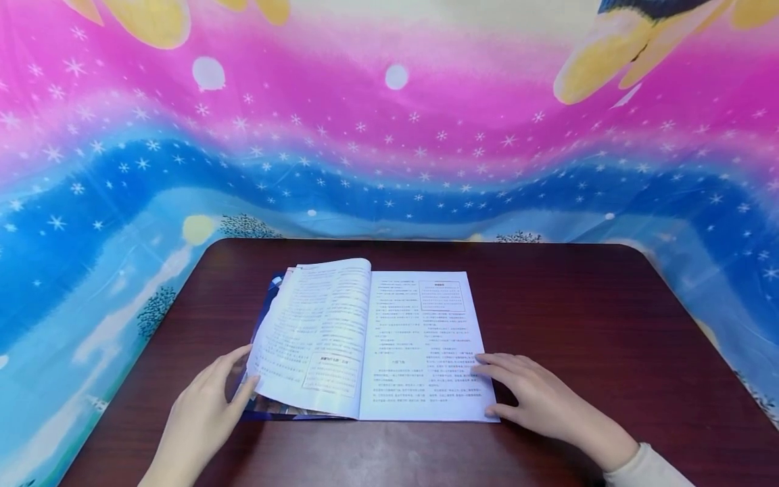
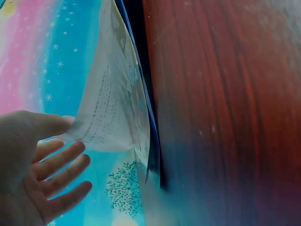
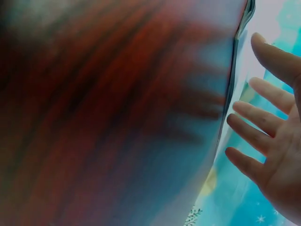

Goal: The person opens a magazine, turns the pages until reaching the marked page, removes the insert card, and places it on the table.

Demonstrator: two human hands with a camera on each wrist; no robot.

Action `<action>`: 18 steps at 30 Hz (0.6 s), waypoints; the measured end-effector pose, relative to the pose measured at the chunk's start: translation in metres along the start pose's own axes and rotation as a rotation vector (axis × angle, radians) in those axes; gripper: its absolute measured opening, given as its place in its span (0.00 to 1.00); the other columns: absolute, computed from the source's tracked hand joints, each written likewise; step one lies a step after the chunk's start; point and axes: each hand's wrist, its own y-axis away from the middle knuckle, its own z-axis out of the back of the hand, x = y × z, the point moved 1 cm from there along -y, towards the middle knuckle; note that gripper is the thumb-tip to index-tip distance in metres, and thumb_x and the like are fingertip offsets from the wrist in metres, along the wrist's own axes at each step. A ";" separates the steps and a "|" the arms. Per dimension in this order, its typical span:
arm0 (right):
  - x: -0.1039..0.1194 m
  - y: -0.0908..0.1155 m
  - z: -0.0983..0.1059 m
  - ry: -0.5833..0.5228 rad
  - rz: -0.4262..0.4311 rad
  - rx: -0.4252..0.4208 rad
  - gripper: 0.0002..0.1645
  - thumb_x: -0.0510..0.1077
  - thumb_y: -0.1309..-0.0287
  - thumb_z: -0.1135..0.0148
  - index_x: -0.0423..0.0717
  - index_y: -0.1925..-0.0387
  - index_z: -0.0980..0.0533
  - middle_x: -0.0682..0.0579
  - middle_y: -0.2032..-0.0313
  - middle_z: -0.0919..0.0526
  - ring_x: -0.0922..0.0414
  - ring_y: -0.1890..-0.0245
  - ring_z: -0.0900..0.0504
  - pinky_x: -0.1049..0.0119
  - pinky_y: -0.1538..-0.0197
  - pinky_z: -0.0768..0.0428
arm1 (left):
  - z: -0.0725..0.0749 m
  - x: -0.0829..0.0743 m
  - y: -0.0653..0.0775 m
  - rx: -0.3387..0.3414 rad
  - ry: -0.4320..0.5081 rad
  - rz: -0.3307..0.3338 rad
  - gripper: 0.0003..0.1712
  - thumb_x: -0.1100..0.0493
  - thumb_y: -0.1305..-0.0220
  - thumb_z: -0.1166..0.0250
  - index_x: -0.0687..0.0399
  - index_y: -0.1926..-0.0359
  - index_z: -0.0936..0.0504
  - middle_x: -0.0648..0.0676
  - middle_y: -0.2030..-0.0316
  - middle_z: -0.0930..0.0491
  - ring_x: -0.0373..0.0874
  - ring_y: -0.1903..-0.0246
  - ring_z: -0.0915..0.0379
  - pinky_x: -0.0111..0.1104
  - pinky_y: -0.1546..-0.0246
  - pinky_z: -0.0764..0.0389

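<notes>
An open magazine with printed text lies on the table, its left-hand pages lifted in a curve above the dark blue cover. At the lower outer corner of those raised pages, my left hand pinches a page between thumb and fingers. The left wrist view shows the thumb tip on the sheet, with the other fingers spread. My right hand is by the magazine's right edge, fingers extended and fingertips right at the margin. Seen from the right wrist, that palm holds nothing.
The dark reddish-brown table has rounded far corners and a glossy surface. Behind and beside it hangs a pink and blue cloth patterned with snowflakes and trees. A light sleeve covers the right wrist.
</notes>
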 end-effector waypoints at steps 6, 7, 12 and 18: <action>0.000 0.000 -0.003 -0.018 -0.032 0.050 0.35 0.52 0.52 0.23 0.49 0.41 0.22 0.48 0.36 0.26 0.47 0.38 0.26 0.44 0.39 0.29 | -0.005 0.008 -0.001 0.149 -0.026 0.037 0.31 0.58 0.40 0.28 0.65 0.38 0.26 0.65 0.51 0.20 0.61 0.53 0.22 0.59 0.57 0.22; 0.000 0.000 -0.003 -0.019 -0.034 0.052 0.36 0.52 0.52 0.23 0.49 0.40 0.22 0.48 0.35 0.26 0.47 0.38 0.26 0.44 0.39 0.29 | -0.006 0.010 -0.001 0.165 -0.032 0.032 0.32 0.58 0.41 0.27 0.65 0.39 0.26 0.66 0.50 0.20 0.61 0.53 0.22 0.59 0.56 0.22; 0.000 0.000 -0.002 -0.025 -0.035 0.058 0.38 0.53 0.54 0.22 0.50 0.40 0.23 0.48 0.35 0.27 0.47 0.38 0.26 0.44 0.39 0.29 | -0.014 0.018 -0.001 0.204 -0.072 -0.019 0.32 0.61 0.46 0.24 0.69 0.42 0.24 0.67 0.50 0.21 0.64 0.50 0.24 0.59 0.54 0.24; 0.000 0.000 -0.003 -0.033 -0.041 0.064 0.38 0.53 0.53 0.22 0.49 0.40 0.23 0.47 0.35 0.27 0.46 0.37 0.27 0.43 0.39 0.29 | -0.020 0.020 -0.004 0.239 -0.152 -0.072 0.32 0.61 0.49 0.22 0.70 0.44 0.24 0.65 0.54 0.20 0.60 0.54 0.22 0.55 0.57 0.21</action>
